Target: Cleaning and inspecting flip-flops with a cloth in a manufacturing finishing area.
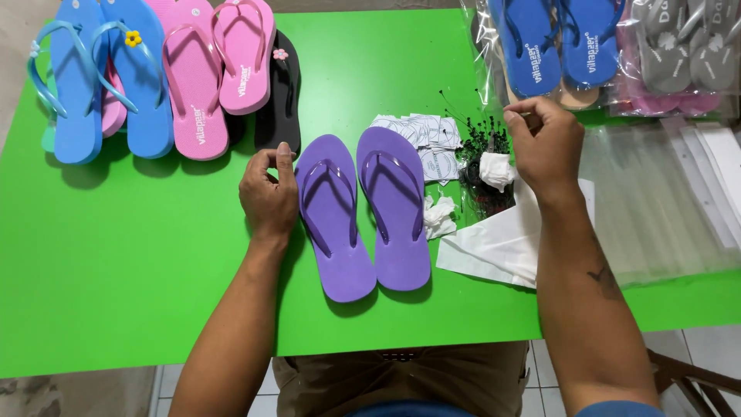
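At counter centre: 2 purple flip-flops lie side by side, straps up.
Left hand: fingers curled, touching the left sandal's edge.
Right hand: pinched above black tag pins.
Counter: green.

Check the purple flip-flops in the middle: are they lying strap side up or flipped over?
Strap side up. Both purple flip-flops lie flat on the green table with their straps showing on top, beside the left hand.
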